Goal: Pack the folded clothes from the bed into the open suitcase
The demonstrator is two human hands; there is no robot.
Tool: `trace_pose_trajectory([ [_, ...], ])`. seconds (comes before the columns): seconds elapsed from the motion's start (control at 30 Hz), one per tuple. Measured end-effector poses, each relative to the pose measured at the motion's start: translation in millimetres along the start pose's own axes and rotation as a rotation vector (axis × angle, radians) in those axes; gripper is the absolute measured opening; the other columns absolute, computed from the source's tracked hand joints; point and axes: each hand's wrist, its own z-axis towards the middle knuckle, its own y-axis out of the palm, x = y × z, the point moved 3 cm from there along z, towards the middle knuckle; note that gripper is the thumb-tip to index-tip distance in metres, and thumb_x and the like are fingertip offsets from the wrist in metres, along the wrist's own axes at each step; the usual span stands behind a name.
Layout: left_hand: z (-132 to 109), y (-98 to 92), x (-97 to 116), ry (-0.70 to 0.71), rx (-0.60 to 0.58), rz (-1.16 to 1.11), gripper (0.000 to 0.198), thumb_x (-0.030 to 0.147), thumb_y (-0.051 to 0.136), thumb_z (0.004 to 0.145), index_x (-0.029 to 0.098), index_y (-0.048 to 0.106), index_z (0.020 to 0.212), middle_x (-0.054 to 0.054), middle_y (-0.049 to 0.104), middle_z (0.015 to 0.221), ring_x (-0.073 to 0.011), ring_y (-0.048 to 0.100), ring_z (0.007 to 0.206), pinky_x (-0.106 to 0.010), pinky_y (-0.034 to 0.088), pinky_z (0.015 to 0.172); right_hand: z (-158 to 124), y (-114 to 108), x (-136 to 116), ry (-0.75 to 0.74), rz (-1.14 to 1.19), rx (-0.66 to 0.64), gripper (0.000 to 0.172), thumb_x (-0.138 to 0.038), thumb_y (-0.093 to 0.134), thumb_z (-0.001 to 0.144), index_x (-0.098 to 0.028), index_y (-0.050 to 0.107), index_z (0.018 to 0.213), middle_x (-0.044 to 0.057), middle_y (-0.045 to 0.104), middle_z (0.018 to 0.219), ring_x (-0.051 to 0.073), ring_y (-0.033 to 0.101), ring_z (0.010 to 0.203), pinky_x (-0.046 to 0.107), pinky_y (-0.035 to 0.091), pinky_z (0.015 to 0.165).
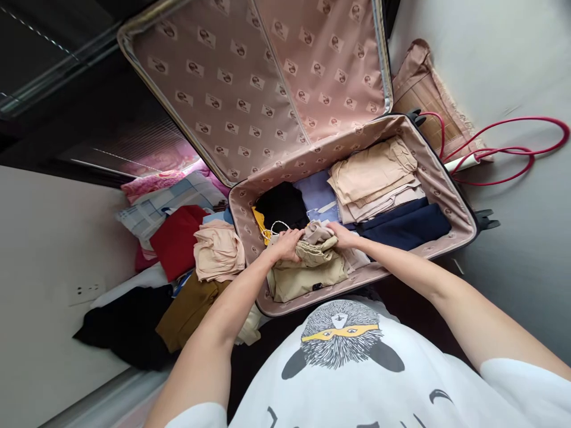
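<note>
Near the front of the open suitcase (pixel 446 246), both my hands are at a bunched khaki garment (pixel 310 279) with a gathered edge. My left hand (pixel 286 245) grips its left side, thumb towards me. On the right, my right hand (pixel 344 236) is closed on a greyish-beige cloth (pixel 319 230) bunched against the khaki one; its fingertips are partly hidden. A white cord (pixel 279 226) loops up just behind my left hand. Beyond lie a folded black garment (pixel 281 205), a lavender garment (pixel 316 190), stacked beige clothes (pixel 375 172) and navy clothes (pixel 408 226).
The suitcase's lid (pixel 267 77), lined in patterned pink, leans upright at the back. To the left is a heap with a red garment (pixel 178 241), a peach garment (pixel 218 249), a brown one (pixel 191 312) and a black one (pixel 127 327). A red cable (pixel 530 151) loops by the right wall.
</note>
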Motion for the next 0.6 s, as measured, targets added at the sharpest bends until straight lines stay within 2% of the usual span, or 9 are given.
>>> trace_pose_trajectory([
  [0.1,-7.9,4.0,2.0,0.028,0.054,-0.024,0.083,0.035,0.078,0.069,0.022,0.051,0.146,-0.015,0.063,0.131,-0.0357,0.058,0.120,-0.045,0.044,0.104,0.7,-7.0,11.8,0.222,0.094,0.052,0.063,-0.028,0.082,0.070,-0.016,0.056,0.126,0.011,0.070,0.114,0.025,0.066,0.101,0.033,0.051,0.089],
  [0.2,-21.4,11.1,3.9,0.027,0.141,-0.020,0.082,0.035,0.076,0.073,0.024,0.049,0.150,-0.015,0.057,0.142,-0.0357,0.051,0.132,-0.047,0.039,0.111,-5.0,-13.6,9.0,0.210,0.070,0.019,0.052,-0.029,0.082,0.069,-0.017,0.060,0.115,0.009,0.070,0.109,0.027,0.066,0.099,0.034,0.051,0.088],
  [0.27,-30.8,12.1,5.6,-0.078,0.233,0.018,0.097,0.036,0.082,0.070,0.025,0.042,0.157,-0.018,0.041,0.159,-0.0405,0.034,0.148,-0.053,0.029,0.119,-10.6,-21.9,5.3,0.237,-0.007,0.076,0.052,-0.026,0.080,0.069,-0.015,0.060,0.116,0.013,0.068,0.116,0.029,0.065,0.105,0.034,0.051,0.090],
  [0.33,-41.6,9.0,11.7,-0.231,0.357,0.043,0.111,0.037,0.087,0.067,0.022,0.032,0.162,-0.021,0.024,0.168,-0.0451,0.017,0.155,-0.060,0.020,0.122,-18.2,-31.6,3.5,0.344,-0.083,0.152,0.055,-0.024,0.077,0.071,-0.012,0.058,0.121,0.018,0.064,0.125,0.030,0.063,0.113,0.034,0.051,0.093],
  [0.4,-54.4,5.6,25.0,-0.343,0.489,0.028,0.110,0.036,0.085,0.073,0.019,0.027,0.164,-0.022,0.018,0.169,-0.0470,0.012,0.156,-0.062,0.016,0.123,-28.7,-37.5,4.4,0.488,-0.105,0.136,0.051,-0.023,0.074,0.076,-0.011,0.058,0.123,0.021,0.064,0.127,0.031,0.063,0.117,0.033,0.051,0.093],
  [0.43,-60.7,5.9,34.1,-0.364,0.530,0.004,0.101,0.035,0.081,0.078,0.018,0.029,0.163,-0.023,0.021,0.168,-0.0469,0.016,0.155,-0.061,0.018,0.123,-35.2,-38.3,5.5,0.558,-0.094,0.089,0.046,-0.023,0.073,0.078,-0.010,0.059,0.120,0.021,0.066,0.122,0.031,0.065,0.115,0.033,0.052,0.091],
  [0.5,-70.4,13.3,55.2,-0.313,0.510,-0.065,0.075,0.032,0.070,0.088,0.017,0.041,0.156,-0.022,0.037,0.159,-0.0436,0.032,0.147,-0.057,0.027,0.120,-49.7,-35.8,7.9,0.665,-0.046,-0.042,0.035,-0.023,0.075,0.078,-0.011,0.064,0.108,0.018,0.072,0.103,0.029,0.070,0.099,0.032,0.055,0.080],
  [0.57,-74.3,29.3,76.2,-0.175,0.374,-0.129,0.056,0.031,0.065,0.092,0.018,0.053,0.145,-0.019,0.052,0.143,-0.0377,0.047,0.133,-0.052,0.038,0.114,-64.0,-29.8,9.0,0.716,0.001,-0.143,0.029,-0.020,0.081,0.071,-0.013,0.066,0.095,0.012,0.071,0.080,0.026,0.070,0.079,0.031,0.055,0.069],
  [0.6,-74.1,38.8,84.8,-0.102,0.293,-0.147,0.054,0.031,0.066,0.090,0.019,0.055,0.141,-0.018,0.055,0.138,-0.0355,0.050,0.129,-0.050,0.041,0.112,-69.9,-26.0,9.0,0.731,0.022,-0.171,0.029,-0.017,0.084,0.067,-0.013,0.067,0.090,0.009,0.068,0.071,0.024,0.069,0.072,0.030,0.055,0.065],
])
